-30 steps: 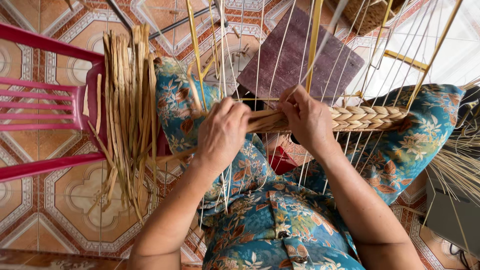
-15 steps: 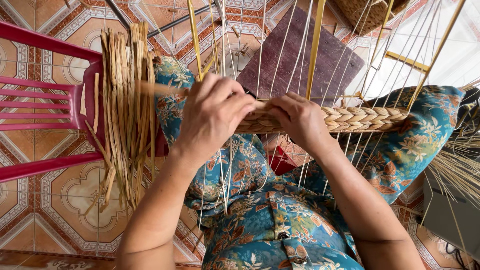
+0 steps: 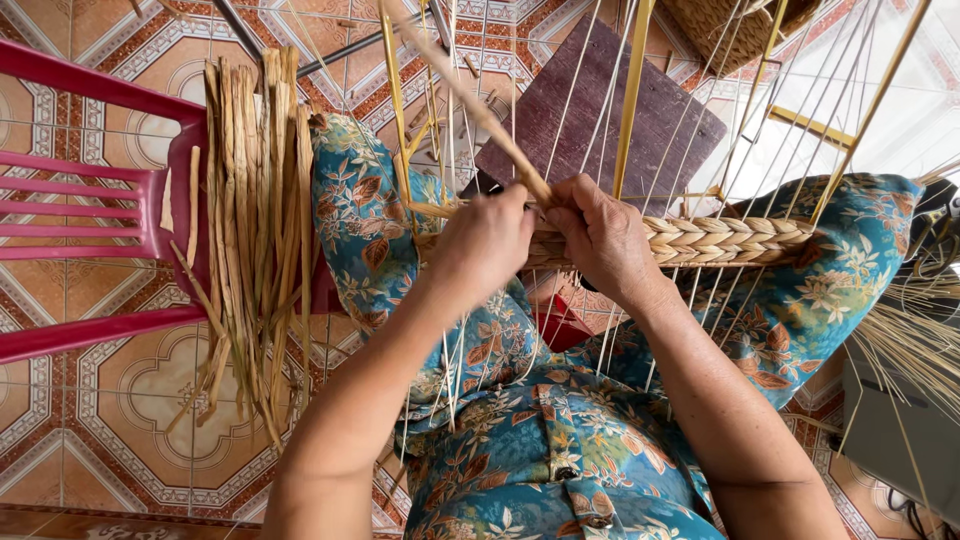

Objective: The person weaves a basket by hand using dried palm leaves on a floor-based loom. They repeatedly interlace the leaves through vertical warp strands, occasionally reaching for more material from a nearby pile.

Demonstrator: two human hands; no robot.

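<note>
A woven band of dried straw [image 3: 720, 242] runs across thin upright cords and yellow ribs [image 3: 630, 100] above my lap. My left hand [image 3: 485, 245] grips a loose straw strand [image 3: 470, 100] that rises up and to the left from the band's left end. My right hand [image 3: 605, 240] pinches the same spot on the band, touching the left hand. My knees in blue flowered cloth [image 3: 355, 220] flank the work.
A bundle of dried straw strips [image 3: 255, 230] hangs over the edge of a red plastic chair [image 3: 90, 210] at left. A dark purple board [image 3: 610, 110] lies on the patterned tile floor [image 3: 100, 420] behind the frame. More loose straw [image 3: 910, 340] fans out at right.
My left hand went out to the left to the straw bundle, then came back to the band beside my right hand, now holding a strand that points up and left.
</note>
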